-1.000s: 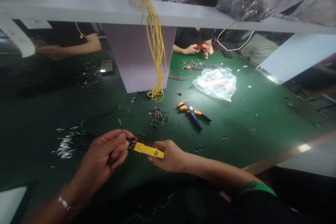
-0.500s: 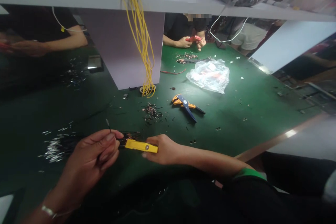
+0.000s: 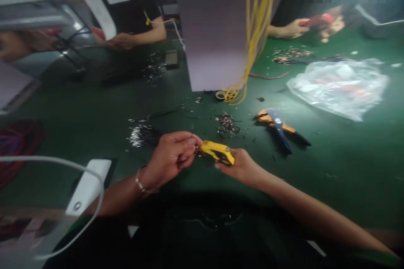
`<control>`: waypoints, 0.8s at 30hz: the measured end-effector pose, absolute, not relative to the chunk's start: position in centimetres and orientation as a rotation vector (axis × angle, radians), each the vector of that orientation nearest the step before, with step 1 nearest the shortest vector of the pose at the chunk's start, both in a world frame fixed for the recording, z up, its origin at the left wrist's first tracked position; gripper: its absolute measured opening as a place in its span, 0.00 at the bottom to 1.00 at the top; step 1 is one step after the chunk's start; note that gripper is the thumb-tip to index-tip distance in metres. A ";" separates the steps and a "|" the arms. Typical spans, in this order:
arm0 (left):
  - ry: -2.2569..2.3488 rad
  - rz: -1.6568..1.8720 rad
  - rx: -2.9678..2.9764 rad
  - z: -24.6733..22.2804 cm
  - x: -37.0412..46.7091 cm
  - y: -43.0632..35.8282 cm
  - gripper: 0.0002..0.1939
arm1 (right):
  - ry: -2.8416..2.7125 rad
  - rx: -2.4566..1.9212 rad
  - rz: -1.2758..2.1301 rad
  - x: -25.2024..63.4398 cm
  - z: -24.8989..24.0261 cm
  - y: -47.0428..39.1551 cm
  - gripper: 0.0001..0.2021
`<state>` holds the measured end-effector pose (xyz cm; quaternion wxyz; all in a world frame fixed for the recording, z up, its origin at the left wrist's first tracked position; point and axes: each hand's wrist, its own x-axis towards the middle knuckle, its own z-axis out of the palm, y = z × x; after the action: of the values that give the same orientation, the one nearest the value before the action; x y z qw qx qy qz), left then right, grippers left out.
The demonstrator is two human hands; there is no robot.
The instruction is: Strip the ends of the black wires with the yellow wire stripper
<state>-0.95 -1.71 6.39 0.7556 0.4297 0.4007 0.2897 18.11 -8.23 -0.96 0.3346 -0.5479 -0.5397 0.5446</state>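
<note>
Head view: one yellow tool (image 3: 217,149) is sitting between my hands, my right hand (image 3: 240,164) wrapping its handles, my left hand (image 3: 173,153) pinching one thin wire (image 3: 192,129). I seem to be working that wire, the next move calling for steady alignment. Beyond, one clippings pile (image 3: 227,123), one pair of pliers (image 3: 277,125) and one plastic bag (image 3: 337,86) are lying on the green table (image 3: 315,176).

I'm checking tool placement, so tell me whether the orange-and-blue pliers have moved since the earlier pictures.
No. The orange-and-blue pliers still lie off the lower right of the upright panel, handles pointing away from it; only the camera's view shifted.
</note>
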 end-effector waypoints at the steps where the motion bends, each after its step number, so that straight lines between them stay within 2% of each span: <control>1: 0.870 0.650 0.928 6.3 -0.9 -1.8 0.06 | -1.404 -1.444 1.433 18.1 -1.1 -8.1 0.15; 15: 0.879 0.678 0.956 6.1 -1.0 -2.1 0.06 | -1.348 -1.513 1.436 18.0 -1.3 -7.8 0.10; 24: 0.860 0.675 0.999 4.4 -1.0 -0.1 0.06 | -1.316 -1.569 1.472 18.0 -1.3 -8.4 0.09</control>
<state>-0.95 -0.10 4.40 0.7381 0.4551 0.3920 0.3074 18.02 -8.37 -1.30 0.3049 -0.5925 -0.4971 0.5557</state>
